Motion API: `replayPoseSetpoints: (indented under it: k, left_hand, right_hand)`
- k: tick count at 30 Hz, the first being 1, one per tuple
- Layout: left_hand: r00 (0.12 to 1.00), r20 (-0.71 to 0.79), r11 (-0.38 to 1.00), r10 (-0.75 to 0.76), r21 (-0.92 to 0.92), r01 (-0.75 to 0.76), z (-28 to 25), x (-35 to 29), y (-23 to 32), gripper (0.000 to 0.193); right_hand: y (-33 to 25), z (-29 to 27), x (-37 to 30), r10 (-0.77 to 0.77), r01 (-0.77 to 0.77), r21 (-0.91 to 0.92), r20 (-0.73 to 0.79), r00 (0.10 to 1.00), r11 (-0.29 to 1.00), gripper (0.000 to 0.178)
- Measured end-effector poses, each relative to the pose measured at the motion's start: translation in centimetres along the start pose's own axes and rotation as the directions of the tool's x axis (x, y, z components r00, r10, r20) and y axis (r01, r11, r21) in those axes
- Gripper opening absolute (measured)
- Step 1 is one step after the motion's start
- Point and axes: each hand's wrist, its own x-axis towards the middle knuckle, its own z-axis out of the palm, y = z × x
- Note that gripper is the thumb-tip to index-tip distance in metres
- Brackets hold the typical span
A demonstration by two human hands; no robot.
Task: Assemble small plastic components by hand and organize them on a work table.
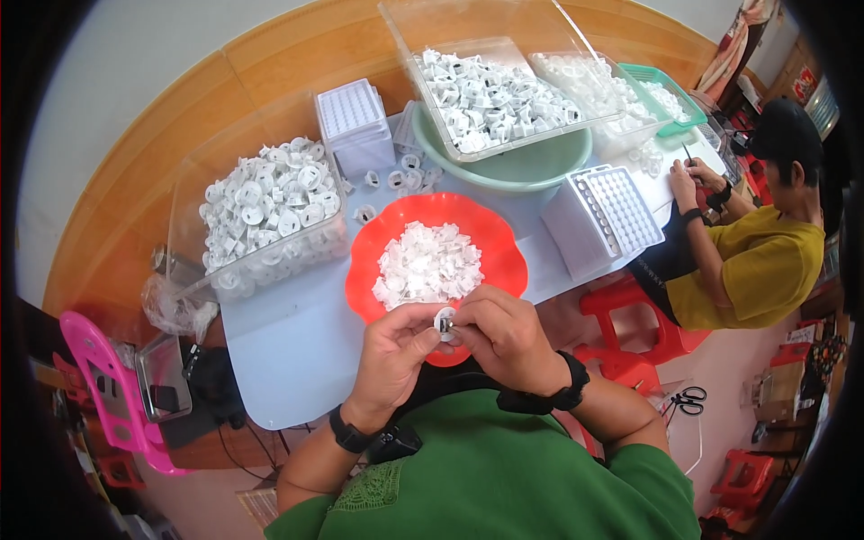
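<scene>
Between my two hands is a small round white plastic part [444,320] with a dark slot or insert in its middle. My left hand [392,353] pinches it from the left side. The fingers of my right hand [506,337] close on it from the right; whether they also hold a tiny piece is too small to tell. Both hands are over the near rim of a red scalloped bowl [504,261]. A heap of small translucent white pieces [427,263] fills the bowl's middle.
A clear bin [193,225] of round white parts stands left; another clear bin [504,148] of white parts rests on a green basin [531,180]. Stacked white trays [355,126] stand behind, more trays [598,220] at right. A co-worker in yellow [765,261] sits right.
</scene>
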Motion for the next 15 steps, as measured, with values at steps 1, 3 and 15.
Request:
replayPoseSetpoints:
  k: [1,3,15]
  left_hand:
    - [1.0,0.003,1.0,-0.009,0.006,0.009,-0.14,0.03,-0.11,0.027]
    - [1.0,0.004,1.0,-0.019,0.011,0.019,-0.22,0.08,-0.14,0.027]
    - [0.996,-0.05,0.997,-0.074,0.034,0.076,0.07,0.42,0.12,0.025]
  right_hand:
    - [0.01,-0.05,-0.03,0.0,0.0,0.002,0.002,1.0,1.0,0.019]
    - [0.01,-0.12,-0.08,0.109,-0.112,0.126,0.028,0.994,0.986,0.018]
    - [0.41,-0.1,0.28,0.156,-0.161,0.101,0.054,0.986,0.982,0.015]
